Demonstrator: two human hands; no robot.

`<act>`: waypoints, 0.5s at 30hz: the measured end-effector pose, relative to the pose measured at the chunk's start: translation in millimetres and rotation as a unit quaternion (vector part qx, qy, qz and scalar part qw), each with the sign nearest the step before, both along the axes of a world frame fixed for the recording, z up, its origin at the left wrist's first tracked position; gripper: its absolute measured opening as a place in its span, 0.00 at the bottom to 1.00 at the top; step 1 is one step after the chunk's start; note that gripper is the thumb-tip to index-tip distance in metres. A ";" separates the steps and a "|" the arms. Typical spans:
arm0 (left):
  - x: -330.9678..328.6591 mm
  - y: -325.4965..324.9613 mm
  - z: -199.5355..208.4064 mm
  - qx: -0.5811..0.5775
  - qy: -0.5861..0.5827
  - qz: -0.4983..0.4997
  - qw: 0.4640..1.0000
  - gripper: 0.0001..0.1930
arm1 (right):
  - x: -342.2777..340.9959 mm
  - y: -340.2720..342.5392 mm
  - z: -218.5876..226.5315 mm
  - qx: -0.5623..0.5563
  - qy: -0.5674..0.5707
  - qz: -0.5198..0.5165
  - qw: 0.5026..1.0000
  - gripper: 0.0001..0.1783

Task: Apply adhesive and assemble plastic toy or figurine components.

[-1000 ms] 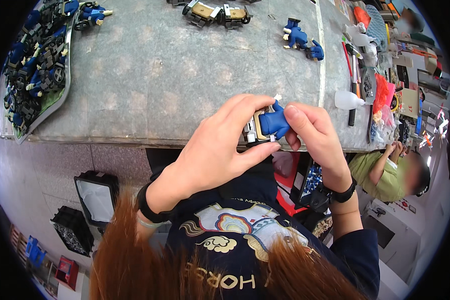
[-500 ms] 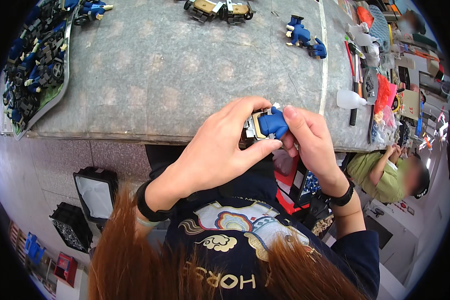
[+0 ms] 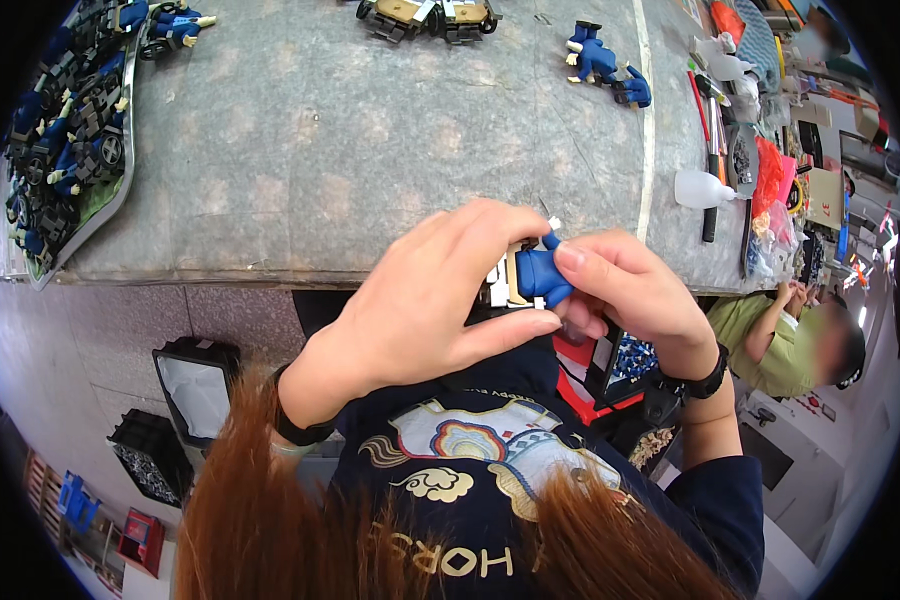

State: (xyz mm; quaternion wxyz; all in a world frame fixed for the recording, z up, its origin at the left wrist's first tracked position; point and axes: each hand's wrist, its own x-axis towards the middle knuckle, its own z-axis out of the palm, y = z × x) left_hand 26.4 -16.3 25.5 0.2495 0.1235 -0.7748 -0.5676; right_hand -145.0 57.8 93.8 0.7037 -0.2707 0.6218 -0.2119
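Note:
Just off the table's front edge, a small toy car [image 3: 500,288] in black, white and tan sits in my left hand [image 3: 415,310], whose fingers and thumb wrap round its sides. A blue toy figure [image 3: 542,274] lies against the tan part of the car. My right hand [image 3: 630,290] pinches the figure's right end between thumb and fingers. A small white hand of the figure sticks out at the top. The underside of the car and most of its left end are hidden by my left hand.
A tray [image 3: 120,200] heaped with blue figures and dark car parts stands at the left. More toy cars [image 3: 430,18] and blue figures [image 3: 595,55] lie farther back. A white squeeze bottle [image 3: 702,189] and tools lie right. A person in green [image 3: 770,345] works beyond.
Both hands have shifted slightly toward me with the car and figure, and my right fingers have changed position a little on the figure. My grip stays on both.

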 end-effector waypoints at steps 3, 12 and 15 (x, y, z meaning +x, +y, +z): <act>0.4 8.3 -2.0 0.127 0.001 0.004 0.992 0.22 | 0.3 6.3 -9.3 0.034 -0.094 -0.070 0.993 0.21; -2.1 9.1 -6.7 0.197 -0.040 0.016 0.979 0.17 | 11.1 5.5 -13.3 0.119 -0.190 -0.195 0.955 0.21; -0.5 4.7 -0.6 0.263 -0.074 -0.011 0.962 0.17 | 14.3 7.9 -14.1 0.116 -0.210 -0.198 0.950 0.21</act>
